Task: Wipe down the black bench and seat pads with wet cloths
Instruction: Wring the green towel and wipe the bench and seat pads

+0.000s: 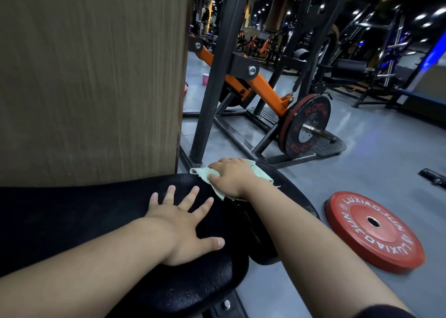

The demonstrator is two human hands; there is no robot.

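**A:** Head view, entry one. Left hand (183,223)?

**B:** Flat on the black bench pad (72,216), palm down, fingers spread wide and straight, thumb out to the side. It holds nothing.

**A:** Right hand (231,176)?

**B:** Farther along, at the far end of the padding. It lies palm down on a pale green cloth (261,173) and presses it onto the black surface. The fingers rest on top of the cloth and are not wrapped round it. Cloth edges show on both sides of the hand.

**A:** Which pad is the cloth on?

**B:** It sits where the bench pad meets a second black pad (292,192) running off to the right. I cannot tell how much lies on each.

**A:** Surroundings?

**B:** A wood-grain panel (91,76) stands upright just behind the bench pad. A red weight plate (374,230) lies flat on the grey floor (362,168) to the right, near the second pad. Beyond the cloth is a black-framed machine with an orange arm (265,86) and a black plate (305,127) loaded on its sleeve. A pink cup (205,79) stands on the floor far back.
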